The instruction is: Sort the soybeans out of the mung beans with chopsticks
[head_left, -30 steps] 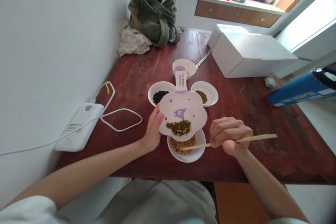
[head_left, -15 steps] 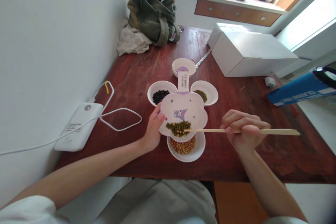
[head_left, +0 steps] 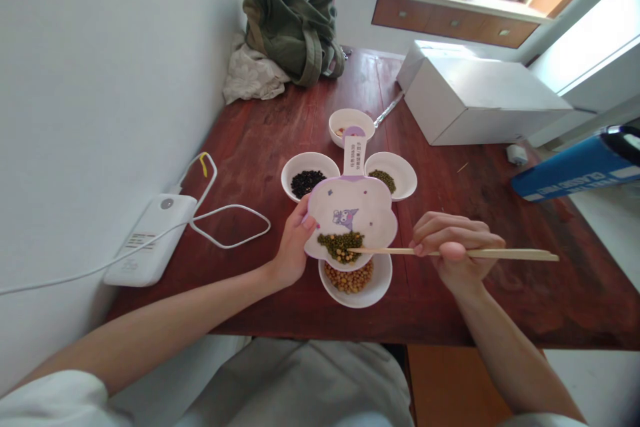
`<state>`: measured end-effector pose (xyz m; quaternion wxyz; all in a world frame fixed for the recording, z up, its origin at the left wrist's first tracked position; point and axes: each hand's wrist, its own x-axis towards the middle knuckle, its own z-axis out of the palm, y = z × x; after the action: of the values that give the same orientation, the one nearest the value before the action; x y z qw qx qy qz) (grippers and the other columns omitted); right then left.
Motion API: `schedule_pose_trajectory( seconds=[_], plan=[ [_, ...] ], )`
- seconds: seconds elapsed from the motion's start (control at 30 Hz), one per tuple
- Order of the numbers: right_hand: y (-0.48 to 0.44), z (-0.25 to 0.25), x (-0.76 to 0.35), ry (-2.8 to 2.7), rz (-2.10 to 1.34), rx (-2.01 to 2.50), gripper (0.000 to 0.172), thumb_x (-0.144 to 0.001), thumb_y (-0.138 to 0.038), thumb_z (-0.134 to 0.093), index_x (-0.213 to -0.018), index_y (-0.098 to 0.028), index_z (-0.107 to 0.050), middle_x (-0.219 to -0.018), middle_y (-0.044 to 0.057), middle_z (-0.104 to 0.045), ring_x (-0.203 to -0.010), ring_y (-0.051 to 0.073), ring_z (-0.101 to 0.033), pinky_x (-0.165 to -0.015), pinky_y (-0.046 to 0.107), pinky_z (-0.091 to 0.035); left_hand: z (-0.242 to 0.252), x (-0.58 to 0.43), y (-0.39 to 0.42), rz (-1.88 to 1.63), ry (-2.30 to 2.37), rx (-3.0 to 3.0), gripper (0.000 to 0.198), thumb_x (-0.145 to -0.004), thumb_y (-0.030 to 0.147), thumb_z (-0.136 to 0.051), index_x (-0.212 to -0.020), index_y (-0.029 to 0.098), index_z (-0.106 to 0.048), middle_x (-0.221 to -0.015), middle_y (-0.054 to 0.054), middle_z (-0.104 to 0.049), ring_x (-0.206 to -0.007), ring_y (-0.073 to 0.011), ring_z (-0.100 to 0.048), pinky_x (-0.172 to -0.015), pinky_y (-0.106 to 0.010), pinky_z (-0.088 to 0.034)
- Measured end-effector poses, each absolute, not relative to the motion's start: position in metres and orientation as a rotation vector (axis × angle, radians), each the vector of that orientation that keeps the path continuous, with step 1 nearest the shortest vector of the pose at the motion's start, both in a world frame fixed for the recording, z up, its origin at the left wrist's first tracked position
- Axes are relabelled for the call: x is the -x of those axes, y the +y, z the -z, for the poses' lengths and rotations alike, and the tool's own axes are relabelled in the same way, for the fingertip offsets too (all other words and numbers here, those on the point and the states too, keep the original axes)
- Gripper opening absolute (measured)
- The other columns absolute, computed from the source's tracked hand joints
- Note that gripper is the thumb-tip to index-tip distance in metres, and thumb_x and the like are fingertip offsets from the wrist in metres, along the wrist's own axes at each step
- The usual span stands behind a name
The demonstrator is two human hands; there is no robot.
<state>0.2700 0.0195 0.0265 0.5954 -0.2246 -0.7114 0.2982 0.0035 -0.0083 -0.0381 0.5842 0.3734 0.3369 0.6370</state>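
Observation:
My left hand grips the left rim of a white flower-shaped plate with a labelled handle, tilted toward me. Mung beans mixed with some yellow soybeans lie at its near edge. In my right hand is a pair of chopsticks, closed around by the fingers, with the tips among the beans. Beneath the plate's near edge stands a white bowl of soybeans. Behind the plate are bowls of black beans, of mung beans, and a far bowl partly hidden by the handle.
On the left lies a white power bank with a looped cable. A green bag rests at the back. A white box and a blue bottle occupy the right side of the wooden table.
My right hand and the chopsticks have shifted slightly left, with the tips deeper in the beans. The plate's handle has swung slightly right, showing more of the far bowl.

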Motion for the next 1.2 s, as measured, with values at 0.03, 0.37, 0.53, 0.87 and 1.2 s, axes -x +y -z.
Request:
schedule_pose_trajectory(
  seconds=[0.03, 0.37, 0.53, 0.87, 1.2],
  plan=[
    [0.019, -0.026, -0.27, -1.64, -0.707, 0.522, 0.052, -0.11, -0.057, -0.084, -0.073, -0.021, -0.088, -0.059, 0.005, -0.078, -0.048, 0.02, -0.07, -0.046, 0.035, -0.054, 0.038, -0.003, -0.008, -1.483, 0.787, -0.869, 0.071, -0.094, 0.081, -0.09, -0.136, 0.023, -0.085, -0.132, -0.012, -0.09, -0.131, -0.0408, -0.084, -0.114, -0.051, -0.069],
    [0.021, -0.024, -0.267, -1.589, -0.778, 0.517, 0.057, -0.11, -0.059, -0.082, -0.069, -0.02, -0.086, -0.058, 0.006, -0.077, -0.048, 0.02, -0.069, -0.046, 0.034, -0.052, 0.036, -0.004, -0.008, -1.47, 0.78, -0.864, 0.07, -0.095, 0.08, -0.089, -0.136, 0.023, -0.085, -0.13, -0.012, -0.09, -0.13, -0.0402, -0.084, -0.112, -0.051, -0.069],
    [0.021, -0.022, -0.267, -1.558, -0.799, 0.527, 0.055, -0.108, -0.058, -0.085, -0.068, -0.02, -0.085, -0.056, 0.006, -0.076, -0.046, 0.02, -0.069, -0.044, 0.034, -0.053, 0.036, -0.003, -0.009, -1.468, 0.77, -0.872, 0.069, -0.097, 0.079, -0.088, -0.138, 0.024, -0.084, -0.131, -0.011, -0.09, -0.13, -0.04, -0.084, -0.112, -0.05, -0.069],
    [0.023, -0.017, -0.268, -1.562, -0.852, 0.529, 0.056, -0.11, -0.059, -0.083, -0.07, -0.02, -0.085, -0.059, 0.006, -0.077, -0.048, 0.019, -0.071, -0.046, 0.032, -0.052, 0.034, -0.004, -0.008, -1.466, 0.776, -0.877, 0.074, -0.096, 0.082, -0.088, -0.138, 0.022, -0.083, -0.13, -0.012, -0.091, -0.127, -0.0392, -0.085, -0.11, -0.049, -0.069],
    [0.026, -0.011, -0.27, -1.566, -0.876, 0.543, 0.057, -0.11, -0.059, -0.082, -0.069, -0.021, -0.087, -0.058, 0.006, -0.078, -0.049, 0.02, -0.071, -0.046, 0.032, -0.051, 0.036, -0.004, -0.008, -1.471, 0.767, -0.89, 0.07, -0.097, 0.081, -0.087, -0.135, 0.023, -0.083, -0.127, -0.011, -0.091, -0.125, -0.0386, -0.085, -0.108, -0.049, -0.07]
  ],
)
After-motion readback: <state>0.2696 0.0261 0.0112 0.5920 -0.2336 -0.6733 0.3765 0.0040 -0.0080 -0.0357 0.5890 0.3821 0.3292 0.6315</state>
